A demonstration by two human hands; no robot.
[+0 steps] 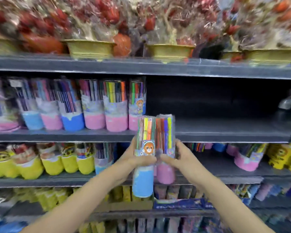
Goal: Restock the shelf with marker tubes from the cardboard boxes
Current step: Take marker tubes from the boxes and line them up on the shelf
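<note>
My left hand grips a marker tube with a blue base and a bear label. My right hand grips a second marker tube with a pink base. Both tubes stand upright, side by side and touching, held in front of the grey shelf edge. A row of several marker tubes with blue and pink bases stands on the left half of that shelf. To the right of the row the shelf board is bare. No cardboard box is clearly visible.
Gold planters with wrapped red flowers fill the top shelf. Yellow-based tubes line the lower shelf at left, with a pink-based tube and yellow packs at right. A dark shiny object sits at the far right.
</note>
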